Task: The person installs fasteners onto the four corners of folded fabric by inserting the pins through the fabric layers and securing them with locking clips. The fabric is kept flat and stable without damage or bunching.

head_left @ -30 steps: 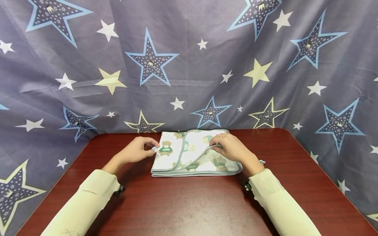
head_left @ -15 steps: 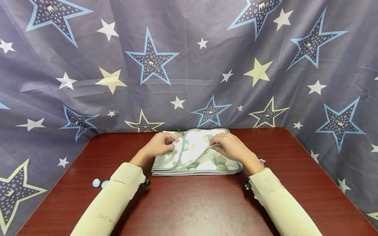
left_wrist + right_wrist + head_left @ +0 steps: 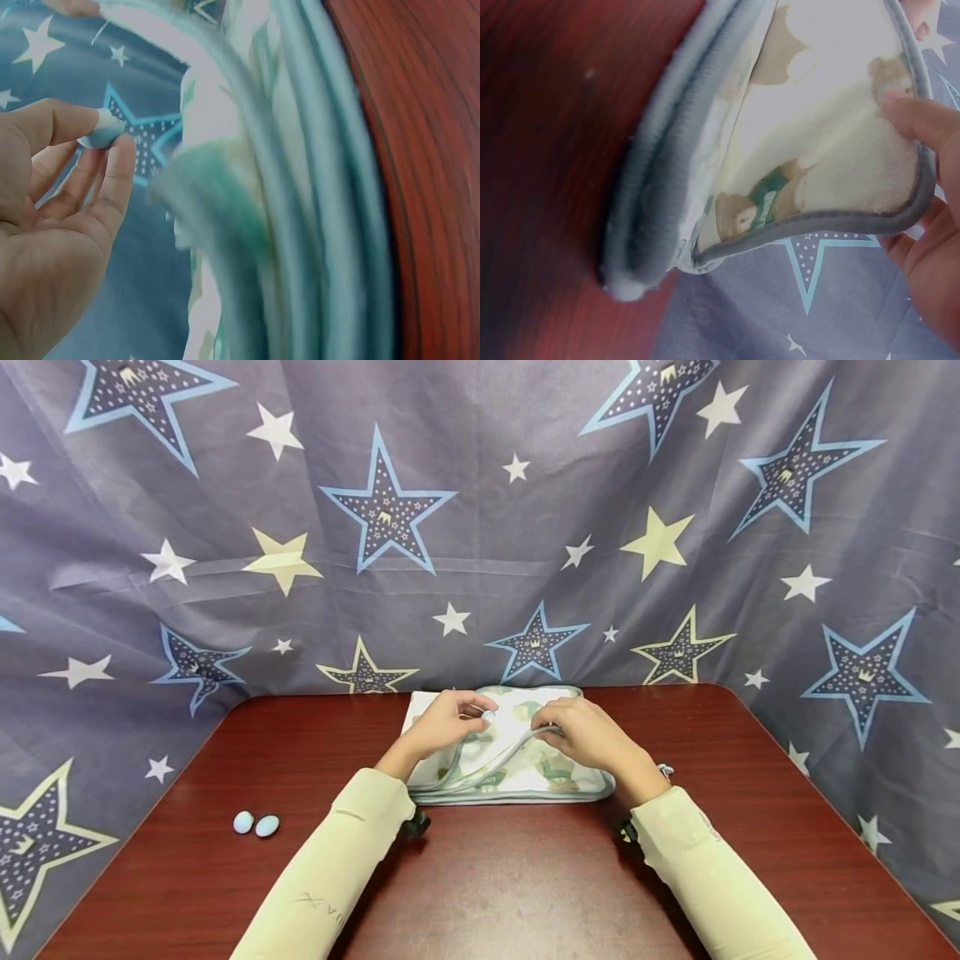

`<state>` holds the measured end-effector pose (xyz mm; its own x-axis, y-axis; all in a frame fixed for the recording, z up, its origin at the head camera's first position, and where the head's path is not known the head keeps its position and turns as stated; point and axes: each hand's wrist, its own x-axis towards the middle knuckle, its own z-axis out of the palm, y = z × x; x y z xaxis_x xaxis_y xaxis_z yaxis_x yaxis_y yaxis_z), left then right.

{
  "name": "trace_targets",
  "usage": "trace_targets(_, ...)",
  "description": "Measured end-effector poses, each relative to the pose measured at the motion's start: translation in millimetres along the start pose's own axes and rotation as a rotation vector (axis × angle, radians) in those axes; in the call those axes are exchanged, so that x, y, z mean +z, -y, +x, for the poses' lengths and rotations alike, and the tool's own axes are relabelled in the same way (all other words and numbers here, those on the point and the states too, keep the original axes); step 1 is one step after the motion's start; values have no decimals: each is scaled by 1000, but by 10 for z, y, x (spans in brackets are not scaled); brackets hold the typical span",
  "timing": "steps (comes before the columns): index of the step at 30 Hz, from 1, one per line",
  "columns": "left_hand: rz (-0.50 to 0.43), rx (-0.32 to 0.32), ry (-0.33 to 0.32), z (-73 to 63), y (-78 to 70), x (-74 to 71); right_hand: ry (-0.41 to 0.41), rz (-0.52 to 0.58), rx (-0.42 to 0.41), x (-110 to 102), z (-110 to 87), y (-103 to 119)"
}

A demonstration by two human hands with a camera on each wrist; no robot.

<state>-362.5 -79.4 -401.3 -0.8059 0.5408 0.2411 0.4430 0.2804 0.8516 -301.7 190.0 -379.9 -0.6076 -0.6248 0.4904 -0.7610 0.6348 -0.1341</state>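
Folded baby blanket (image 3: 551,774), white with a bear print and grey-green piping, lies at the far part of the reddish-brown surface (image 3: 495,868), near the hanging curtain (image 3: 480,510). Several layers are stacked; piped edges are visible one above another along the near side.

Right hand (image 3: 588,731): fingers narrow, pinching the piped edge of the upper flap toward the blanket's right side. Right wrist view: thumb on the printed face, other fingers behind the cloth; the flap is raised from the layers beneath, and its piping runs in a curve down from the grip.

Left hand (image 3: 444,724): thumb and fingertips close together, holding a small pale-blue rounded piece (image 3: 103,136). Head view places this hand over the left-centre of the blanket, near the right hand. Left wrist view: curtain shows between the fingers and the cloth. Full shape of the held piece cannot be told, as the fingers cover part of it.

Two pale-blue egg-shaped pieces, one (image 3: 243,822) further left and the other (image 3: 267,826) just beside it, rest on the surface, left of the left sleeve (image 3: 330,868) and well apart from the blanket.

Curtain print: white, yellow and blue-outlined stars on grey-purple.
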Motion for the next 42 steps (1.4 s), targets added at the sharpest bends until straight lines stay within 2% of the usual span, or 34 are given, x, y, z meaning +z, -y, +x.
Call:
trace_targets(12,-139,-16,-80,157,-78,325,-14,-16,-6,-4,0,7)
trace_targets(21,-229,5,-84,189,-79,419,13,-6,3,-2,1,25)
trace_targets(33,-181,97,-61,188,-117,426,53,10,14,23,-3,-6)
trace_targets(42,-161,107,-46,173,-134,434,79,22,23,48,-16,-25)
